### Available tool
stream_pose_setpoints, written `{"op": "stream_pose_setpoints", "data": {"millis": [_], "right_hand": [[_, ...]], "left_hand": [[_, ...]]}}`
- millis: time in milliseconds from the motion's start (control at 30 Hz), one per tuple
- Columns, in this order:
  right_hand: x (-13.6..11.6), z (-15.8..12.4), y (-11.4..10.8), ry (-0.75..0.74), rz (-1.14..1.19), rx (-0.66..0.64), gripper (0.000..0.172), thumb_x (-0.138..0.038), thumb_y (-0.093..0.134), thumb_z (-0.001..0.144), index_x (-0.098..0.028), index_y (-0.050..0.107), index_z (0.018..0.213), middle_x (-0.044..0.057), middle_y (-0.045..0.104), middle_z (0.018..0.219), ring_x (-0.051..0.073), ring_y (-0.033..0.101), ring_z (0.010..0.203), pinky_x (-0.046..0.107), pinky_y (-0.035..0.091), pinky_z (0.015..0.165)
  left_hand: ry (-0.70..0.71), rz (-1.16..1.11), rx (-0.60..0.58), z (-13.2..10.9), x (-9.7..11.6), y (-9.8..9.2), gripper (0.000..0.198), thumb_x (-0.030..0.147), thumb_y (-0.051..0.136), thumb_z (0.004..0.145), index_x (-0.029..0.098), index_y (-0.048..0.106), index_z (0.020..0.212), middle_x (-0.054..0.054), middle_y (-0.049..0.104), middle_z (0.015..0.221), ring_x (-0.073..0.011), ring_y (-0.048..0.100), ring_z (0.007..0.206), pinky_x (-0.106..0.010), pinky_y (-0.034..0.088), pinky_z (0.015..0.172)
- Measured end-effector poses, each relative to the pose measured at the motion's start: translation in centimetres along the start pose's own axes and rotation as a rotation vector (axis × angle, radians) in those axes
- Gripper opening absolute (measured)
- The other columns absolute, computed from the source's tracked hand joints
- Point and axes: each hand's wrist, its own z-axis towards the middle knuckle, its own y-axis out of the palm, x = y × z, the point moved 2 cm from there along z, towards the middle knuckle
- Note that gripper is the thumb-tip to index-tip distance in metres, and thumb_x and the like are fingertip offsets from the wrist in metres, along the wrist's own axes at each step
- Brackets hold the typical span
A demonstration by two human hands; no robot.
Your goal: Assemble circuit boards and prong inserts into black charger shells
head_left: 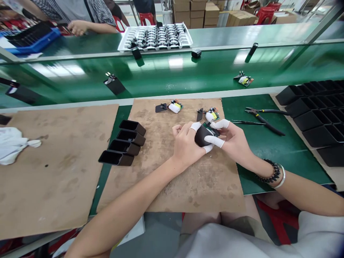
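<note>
My left hand (186, 142), with white finger cots, is closed round a black plastic adapter housing (201, 135). My right hand (236, 141) pinches a small circuit board (207, 125) at the housing's opening, its thumb pressed on the housing's side. How far the board sits inside is hidden by my fingers. Just beyond my hands, another circuit board (212, 115) with a black end plate lies on the cardboard sheet (166, 179). A similar board (175, 106) lies farther left. Left of my hands stand several open black housings (130, 138) in a slanting row.
Pliers (264, 116) and tweezers (248, 122) lie to the right, before stacked black housings (311, 111). Across the green conveyor belt (166, 77), with scattered adapters on it, stands a white tray (158, 37) of parts. A co-worker's hand (77, 27) rests at upper left.
</note>
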Motion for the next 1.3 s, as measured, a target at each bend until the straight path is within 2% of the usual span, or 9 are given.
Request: {"op": "stream_pose_setpoints", "data": {"millis": [100, 167, 267, 367, 467, 667, 900, 1100, 1300], "right_hand": [[0.1, 0.2, -0.9, -0.131, -0.112, 0.029, 0.033, -0.046, 0.086, 0.077, -0.022, 0.071, 0.093, 0.006, 0.078, 0.098, 0.022, 0.074, 0.085, 0.038, 0.065, 0.075], [-0.1, 0.4, -1.6, -0.279, -0.262, 0.068, 0.027, -0.038, 0.084, 0.079, -0.023, 0.074, 0.098, 0.007, 0.079, 0.102, 0.025, 0.076, 0.09, 0.038, 0.064, 0.078], [0.1, 0.8, -1.6, -0.41, -0.458, -0.135, 0.024, -0.029, 0.081, 0.082, -0.024, 0.076, 0.105, 0.007, 0.081, 0.104, 0.026, 0.078, 0.091, 0.038, 0.065, 0.08], [0.6, 1.0, -1.3, -0.455, -0.501, -0.276, 0.024, -0.028, 0.078, 0.085, -0.024, 0.076, 0.109, 0.005, 0.082, 0.103, 0.026, 0.079, 0.088, 0.037, 0.065, 0.078], [0.7, 1.0, -1.5, -0.501, -0.465, -0.156, 0.024, -0.032, 0.078, 0.087, -0.024, 0.075, 0.109, 0.007, 0.082, 0.109, 0.027, 0.079, 0.097, 0.038, 0.064, 0.088], [0.9, 0.8, -1.1, -0.486, -0.422, -0.256, 0.023, -0.034, 0.076, 0.089, -0.024, 0.074, 0.11, 0.008, 0.081, 0.105, 0.025, 0.077, 0.091, 0.038, 0.063, 0.083], [1.2, 0.9, -0.4, -0.321, -0.393, -0.38, 0.022, -0.035, 0.072, 0.09, -0.025, 0.073, 0.109, 0.006, 0.079, 0.101, 0.021, 0.074, 0.08, 0.035, 0.061, 0.077], [1.3, 1.5, -0.9, -0.41, -0.319, -0.421, 0.022, -0.033, 0.073, 0.09, -0.027, 0.074, 0.11, 0.007, 0.079, 0.115, 0.023, 0.076, 0.097, 0.036, 0.061, 0.086], [1.1, 2.2, -1.2, -0.44, -0.305, -0.487, 0.018, -0.034, 0.074, 0.089, -0.025, 0.075, 0.104, 0.006, 0.08, 0.1, 0.02, 0.075, 0.086, 0.032, 0.061, 0.077]], "left_hand": [[-0.056, -0.195, -0.051, 0.6, -0.6, -0.3, 0.046, 0.047, 0.081, 0.076, 0.021, 0.06, 0.108, -0.005, 0.073, 0.1, -0.0239, 0.068, 0.091, -0.043, 0.04, 0.095], [-0.104, -0.42, 0.04, 1.3, -1.6, -0.9, 0.036, 0.053, 0.066, 0.092, 0.023, 0.06, 0.109, -0.005, 0.071, 0.1, -0.0219, 0.067, 0.092, -0.042, 0.044, 0.094], [-0.183, -0.625, 0.286, 2.2, -3.5, -1.6, 0.034, 0.055, 0.049, 0.102, 0.025, 0.061, 0.108, -0.005, 0.068, 0.101, -0.02, 0.066, 0.097, -0.038, 0.05, 0.092], [-0.228, -0.649, 0.349, 2.5, -4.7, -1.4, 0.033, 0.055, 0.051, 0.102, 0.025, 0.062, 0.108, -0.004, 0.068, 0.098, -0.0189, 0.066, 0.094, -0.036, 0.051, 0.091], [-0.231, -0.638, 0.273, 2.2, -4.8, -0.7, 0.031, 0.052, 0.053, 0.102, 0.024, 0.063, 0.111, -0.004, 0.069, 0.098, -0.0199, 0.066, 0.095, -0.037, 0.052, 0.093], [-0.209, -0.528, 0.111, 1.8, -3.7, -1.1, 0.029, 0.043, 0.055, 0.1, 0.021, 0.064, 0.118, -0.008, 0.073, 0.111, -0.022, 0.069, 0.103, -0.039, 0.052, 0.099], [0.081, -0.374, -0.364, 2.0, -2.6, -1.6, 0.032, 0.034, 0.063, 0.096, 0.024, 0.072, 0.125, -0.008, 0.078, 0.124, -0.0248, 0.073, 0.114, -0.042, 0.051, 0.107], [0.09, -0.286, -0.338, 1.7, -2.8, -1.4, 0.034, 0.038, 0.076, 0.089, 0.026, 0.075, 0.121, -0.007, 0.078, 0.126, -0.0266, 0.073, 0.121, -0.048, 0.047, 0.116], [0.069, -0.275, -0.293, 1.2, -2.2, -1.4, 0.036, 0.046, 0.075, 0.088, 0.024, 0.077, 0.118, -0.01, 0.078, 0.125, -0.032, 0.068, 0.13, -0.059, 0.036, 0.126]]}}
